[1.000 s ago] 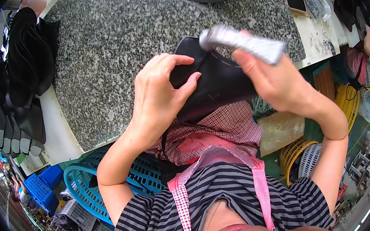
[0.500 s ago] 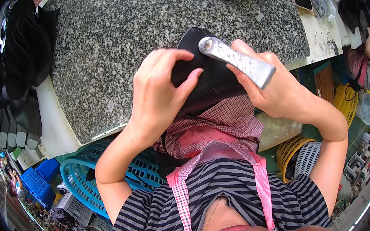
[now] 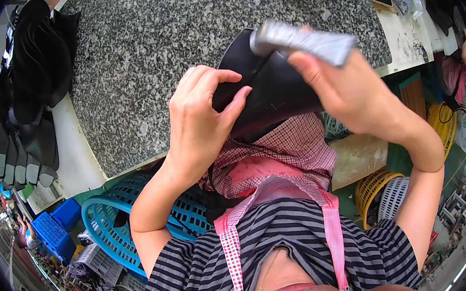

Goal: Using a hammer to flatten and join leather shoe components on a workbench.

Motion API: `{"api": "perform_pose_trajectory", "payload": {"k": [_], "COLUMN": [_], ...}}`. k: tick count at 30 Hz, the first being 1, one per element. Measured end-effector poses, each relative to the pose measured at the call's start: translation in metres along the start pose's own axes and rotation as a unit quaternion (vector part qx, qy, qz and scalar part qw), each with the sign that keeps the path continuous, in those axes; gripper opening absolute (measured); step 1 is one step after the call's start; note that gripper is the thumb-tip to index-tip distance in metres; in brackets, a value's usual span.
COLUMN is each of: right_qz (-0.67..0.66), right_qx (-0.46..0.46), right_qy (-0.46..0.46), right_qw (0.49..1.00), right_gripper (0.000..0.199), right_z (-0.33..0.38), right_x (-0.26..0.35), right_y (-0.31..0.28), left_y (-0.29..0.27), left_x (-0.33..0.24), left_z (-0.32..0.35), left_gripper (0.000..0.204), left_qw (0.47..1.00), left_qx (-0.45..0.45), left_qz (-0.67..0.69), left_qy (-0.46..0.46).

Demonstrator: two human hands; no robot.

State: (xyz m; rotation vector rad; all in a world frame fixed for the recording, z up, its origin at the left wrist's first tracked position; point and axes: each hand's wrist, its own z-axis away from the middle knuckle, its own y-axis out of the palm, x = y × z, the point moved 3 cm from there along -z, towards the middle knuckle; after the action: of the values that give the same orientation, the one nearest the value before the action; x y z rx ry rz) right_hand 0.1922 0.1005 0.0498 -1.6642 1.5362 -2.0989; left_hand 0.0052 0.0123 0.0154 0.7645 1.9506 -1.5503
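Two bare hands work one piece of black leather (image 3: 273, 92) held just above the near edge of a speckled granite slab (image 3: 136, 53). The left hand (image 3: 199, 123) curls around the leather's left side, thumb and fingers pinching its edge. The right hand (image 3: 348, 95) is closed around one grey, tape-wrapped tool (image 3: 302, 43), whose tip touches the leather's upper edge. To the left of the slab lies one stack of black cut pieces (image 3: 16, 112), fanned out in a row; how many it holds cannot be told. Below the slab's near edge sits one blue plastic basket (image 3: 110, 228), with a blue crate (image 3: 53, 232) just beside it. Right of the slab stand two yellow baskets (image 3: 443, 127), well apart from the hands. A pink checked apron (image 3: 280, 157) hangs beneath the leather.
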Motion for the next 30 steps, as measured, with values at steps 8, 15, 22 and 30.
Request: {"api": "perform_pose_trajectory", "payload": {"k": [8, 15, 22, 30], "right_qz": [0.001, -0.029, -0.013, -0.055], "right_qx": [0.094, 0.144, -0.030, -0.029], "right_qy": [0.067, 0.126, -0.059, -0.054], "right_qw": [0.993, 0.981, 0.998, 0.997], "right_gripper": [0.008, 0.030, 0.015, 0.022], "right_z": [0.001, 0.014, 0.018, 0.026], "right_x": [0.003, 0.006, 0.003, 0.007], "right_y": [0.000, 0.005, -0.001, 0.006], "left_y": [0.000, -0.002, -0.001, -0.001], "left_x": [0.001, 0.000, 0.000, 0.000], "left_z": [-0.001, -0.001, -0.004, 0.003], "left_gripper": [0.020, 0.021, 0.021, 0.019], "left_qw": [1.000, 1.000, 0.999, 1.000], "left_qx": [0.005, 0.020, 0.027, -0.011], "left_qz": [0.003, 0.009, 0.017, -0.005], "left_qy": [-0.012, -0.018, -0.020, 0.018]}}
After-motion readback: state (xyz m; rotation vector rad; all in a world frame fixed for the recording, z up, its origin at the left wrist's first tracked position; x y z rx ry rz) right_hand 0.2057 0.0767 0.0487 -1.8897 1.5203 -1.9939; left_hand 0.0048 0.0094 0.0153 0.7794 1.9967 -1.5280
